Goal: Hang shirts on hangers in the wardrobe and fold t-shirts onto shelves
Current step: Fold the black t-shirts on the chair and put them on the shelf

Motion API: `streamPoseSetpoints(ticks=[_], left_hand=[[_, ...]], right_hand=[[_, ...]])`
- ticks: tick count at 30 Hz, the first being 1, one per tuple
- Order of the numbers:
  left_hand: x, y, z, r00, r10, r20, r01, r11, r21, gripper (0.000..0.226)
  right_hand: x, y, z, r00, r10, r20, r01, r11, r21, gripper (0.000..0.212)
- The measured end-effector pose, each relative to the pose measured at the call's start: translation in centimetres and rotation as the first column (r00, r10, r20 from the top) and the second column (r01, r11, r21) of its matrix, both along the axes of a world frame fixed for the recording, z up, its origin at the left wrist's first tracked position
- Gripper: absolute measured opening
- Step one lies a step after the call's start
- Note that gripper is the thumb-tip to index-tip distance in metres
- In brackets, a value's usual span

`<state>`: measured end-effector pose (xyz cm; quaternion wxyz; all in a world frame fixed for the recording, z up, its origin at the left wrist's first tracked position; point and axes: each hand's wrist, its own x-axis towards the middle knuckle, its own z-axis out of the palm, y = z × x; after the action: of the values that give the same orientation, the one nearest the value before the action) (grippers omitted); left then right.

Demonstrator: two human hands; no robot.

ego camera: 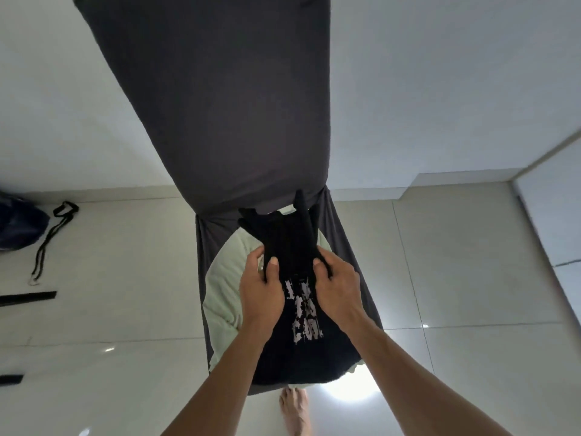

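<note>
A black t-shirt [301, 341] with white printed lettering hangs in front of me, bunched at its top. My left hand [261, 287] grips the gathered fabric on the left, thumb on top. My right hand [338, 287] grips it on the right, close beside the left. Two black strips of the shirt stick up above my hands. Behind it lies a pale green garment [223, 297] over a dark grey cloth [220, 105] that stretches up and away from me. No hanger or wardrobe is visible.
White glossy floor tiles [456, 278] surround me, and my bare foot [294, 410] stands below the shirt. A dark bag [19, 225] with a black strap [50, 234] lies at the left. A white wall [440, 89] rises behind, with a panel edge at the right.
</note>
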<state>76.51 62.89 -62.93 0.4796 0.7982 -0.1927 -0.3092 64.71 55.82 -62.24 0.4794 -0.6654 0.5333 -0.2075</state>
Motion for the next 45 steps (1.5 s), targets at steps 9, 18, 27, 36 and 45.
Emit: streamPoseSetpoints(ticks=[9,18,27,36,45], left_hand=[[-9.9,-5.2,18.4,0.941,-0.327,-0.091,0.320,0.944,-0.081,0.025],[-28.8,-3.2,33.7,0.729,-0.677,-0.103,0.643,0.728,-0.239,0.020],[-48.2,3.3,40.9,0.392,-0.914,-0.107,0.861,0.405,-0.308,0.021],[-62.8,4.6,40.7,0.130,-0.987,-0.100,0.938,0.155,-0.311,0.026],[-75.3,-4.3,37.2,-0.010,-0.990,-0.143,0.966,0.028,-0.258,0.028]], right_hand=[[-14.2,-0.3,18.5,0.922,-0.386,0.041,0.388,0.920,-0.061,0.035],[-34.1,9.0,32.7,0.551,-0.789,0.271,0.817,0.576,0.014,0.032],[-50.7,21.8,39.7,0.225,-0.928,0.296,0.973,0.231,-0.015,0.032],[-61.4,26.3,40.8,0.009,-0.956,0.294,1.000,0.008,-0.003,0.035],[-71.6,19.4,39.0,-0.095,-0.951,0.294,0.995,-0.080,0.064,0.033]])
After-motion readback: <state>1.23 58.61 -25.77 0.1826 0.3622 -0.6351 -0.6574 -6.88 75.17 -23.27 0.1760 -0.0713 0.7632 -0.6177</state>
